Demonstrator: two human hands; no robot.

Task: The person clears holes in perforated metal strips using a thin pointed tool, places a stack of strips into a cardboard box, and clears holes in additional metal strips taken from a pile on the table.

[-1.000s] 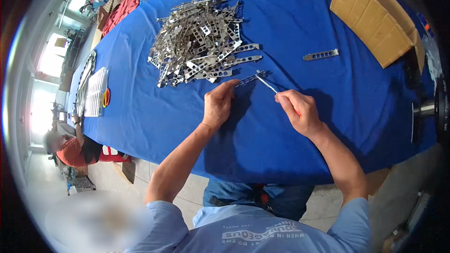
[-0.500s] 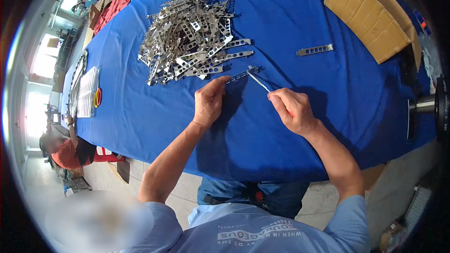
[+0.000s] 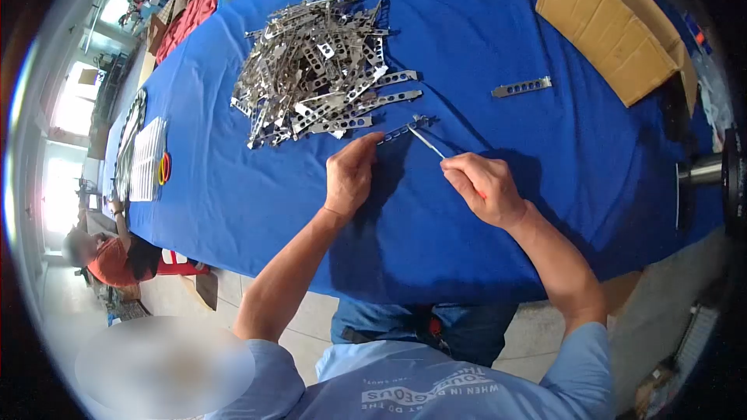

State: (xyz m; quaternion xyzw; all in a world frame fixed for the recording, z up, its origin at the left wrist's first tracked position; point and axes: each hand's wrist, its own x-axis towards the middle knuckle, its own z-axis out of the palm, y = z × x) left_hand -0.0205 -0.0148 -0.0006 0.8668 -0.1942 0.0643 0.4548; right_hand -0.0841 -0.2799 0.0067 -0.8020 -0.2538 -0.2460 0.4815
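Note:
My left hand (image 3: 350, 175) is closed, pinching one end of a perforated metal bracket (image 3: 399, 132) between thumb and fingers. The bracket points up and to the right, and its tabbed far end is free. In my right hand (image 3: 488, 189) is a slim metal hand tool (image 3: 428, 144) with a thin shaft. A small spot of red shows at that hand, but the grip hides most of the handle. The tool's tip meets the bracket near its far end. Just beyond my left hand lies a heap of similar metal brackets (image 3: 311, 70).
A single bracket (image 3: 521, 87) lies apart on the blue cloth (image 3: 257, 202). A cardboard box (image 3: 607, 31) stands at the back right. White racks (image 3: 146, 159) and a yellow-and-red ring-shaped item (image 3: 164, 169) sit at the left. Another person (image 3: 113, 260) is at the table's left end.
My right hand and the tool have shifted slightly left along the bracket. My left hand keeps its hold. The whole view has dropped a little.

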